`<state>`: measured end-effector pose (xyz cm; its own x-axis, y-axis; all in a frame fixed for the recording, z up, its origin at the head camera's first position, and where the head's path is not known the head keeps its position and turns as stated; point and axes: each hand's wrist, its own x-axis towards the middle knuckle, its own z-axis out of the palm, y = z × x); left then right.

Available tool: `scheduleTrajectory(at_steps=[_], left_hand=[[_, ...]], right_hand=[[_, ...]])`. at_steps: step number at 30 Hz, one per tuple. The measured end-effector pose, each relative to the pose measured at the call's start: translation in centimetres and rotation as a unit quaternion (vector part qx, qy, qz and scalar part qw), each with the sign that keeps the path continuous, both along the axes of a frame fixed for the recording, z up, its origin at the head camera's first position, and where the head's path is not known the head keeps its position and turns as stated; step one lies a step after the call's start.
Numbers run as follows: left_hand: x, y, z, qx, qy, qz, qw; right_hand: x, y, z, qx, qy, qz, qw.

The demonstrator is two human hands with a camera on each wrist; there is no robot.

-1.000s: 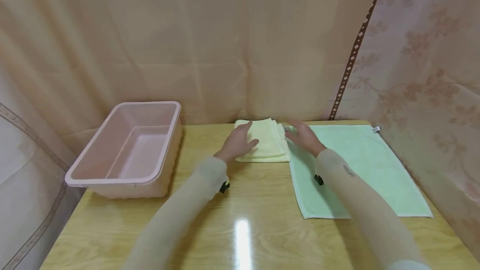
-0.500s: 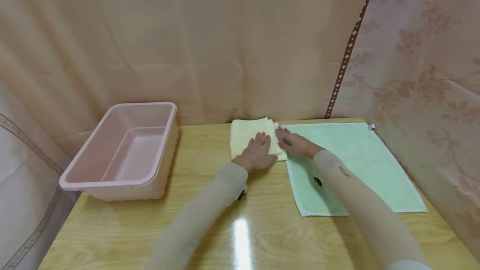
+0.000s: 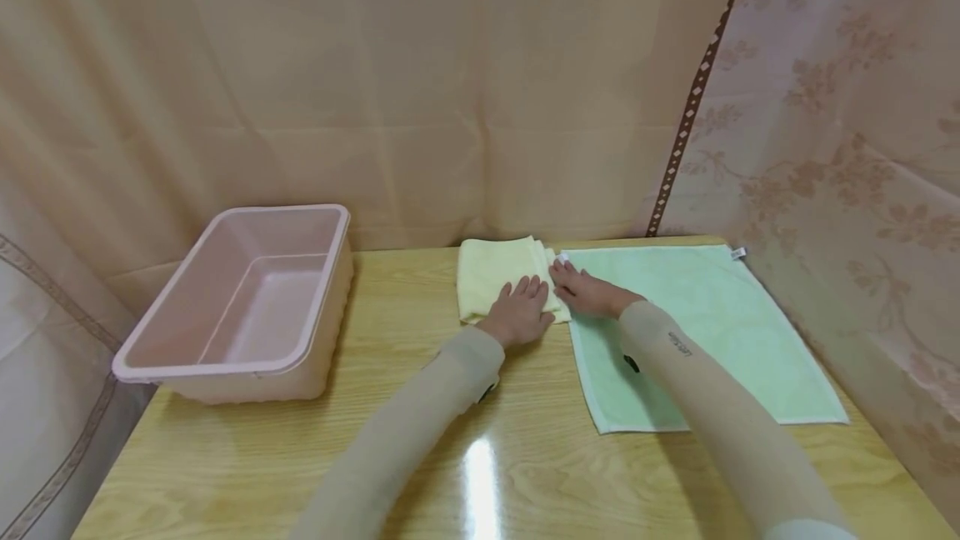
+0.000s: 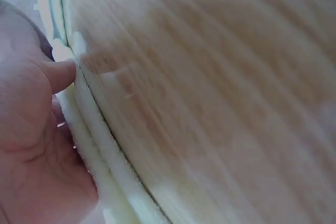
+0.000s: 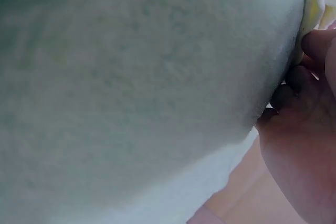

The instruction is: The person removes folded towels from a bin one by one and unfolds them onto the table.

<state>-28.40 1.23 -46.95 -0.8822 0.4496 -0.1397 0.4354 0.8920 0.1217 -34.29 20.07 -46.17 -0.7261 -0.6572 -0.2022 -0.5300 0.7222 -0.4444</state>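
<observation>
A folded pale yellow towel (image 3: 491, 269) lies near the back edge of the table. My left hand (image 3: 517, 313) rests palm down on its front right part, fingers straight. In the left wrist view, the left thumb (image 4: 63, 74) is against the towel's layered edge (image 4: 102, 145). At the towel's right side, my right hand (image 3: 588, 290) touches the edge with its fingers extended. Beneath that hand is the left border of a flat, spread-out light green towel (image 3: 712, 298). In the right wrist view the right thumb (image 5: 317, 45) meets the yellow cloth; the fingertips are partly hidden.
A pink plastic basin (image 3: 322, 298) stands on the left of the wooden table (image 3: 405, 457), with nothing seen inside. A beige curtain (image 3: 412, 90) hangs behind the table, and a floral curtain (image 3: 862, 148) borders the right side. The green towel has a small white tag (image 3: 738, 253).
My left hand has moved right from the yellow towel's left side and now lies flat on it. My right hand has come slightly left and down against its right edge.
</observation>
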Motion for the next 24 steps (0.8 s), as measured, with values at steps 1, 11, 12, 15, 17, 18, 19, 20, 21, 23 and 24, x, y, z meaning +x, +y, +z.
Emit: scheduleTrajectory(at_steps=[1,11,12,15,17,18,19,20,21,23,24], left_hand=[[-0.02,0.03,0.05,-0.001,-0.003,0.001,1.0],[0.2,0.53,0.46,0.018,-0.026,0.008,0.9995],[0.22,0.55,0.33,0.019,-0.028,0.01,0.9994],[0.28,0.47,0.18,0.02,-0.029,0.018,0.9992],[0.2,0.34,0.08,0.023,-0.024,0.022,0.9992],[0.17,0.28,0.07,0.026,-0.022,0.023,0.9992],[0.16,0.25,0.07,0.028,-0.018,0.025,0.9991],[0.14,0.25,0.04,0.03,-0.015,0.026,0.9991],[0.13,0.26,-0.02,0.034,-0.013,0.028,0.999],[0.18,0.31,-0.1,0.038,-0.01,0.028,0.9988],[0.23,0.33,-0.16,0.041,-0.012,0.029,0.9987]], right_hand=[[-0.05,-0.05,0.05,0.008,-0.003,-0.002,1.0],[-0.09,-0.07,0.47,0.038,-0.026,-0.016,0.9988],[-0.03,-0.05,0.44,0.037,-0.028,-0.016,0.9988],[0.04,-0.21,0.44,0.034,-0.029,-0.013,0.9989],[-0.01,-0.35,0.42,0.03,-0.026,-0.01,0.9992],[-0.05,-0.42,0.42,0.029,-0.024,-0.009,0.9993],[-0.1,-0.46,0.41,0.028,-0.022,-0.01,0.9993],[-0.14,-0.47,0.39,0.027,-0.02,-0.011,0.9994],[-0.17,-0.47,0.35,0.025,-0.02,-0.013,0.9994],[-0.14,-0.41,0.26,0.022,-0.024,-0.016,0.9994],[-0.1,-0.37,0.2,0.021,-0.026,-0.017,0.9993]])
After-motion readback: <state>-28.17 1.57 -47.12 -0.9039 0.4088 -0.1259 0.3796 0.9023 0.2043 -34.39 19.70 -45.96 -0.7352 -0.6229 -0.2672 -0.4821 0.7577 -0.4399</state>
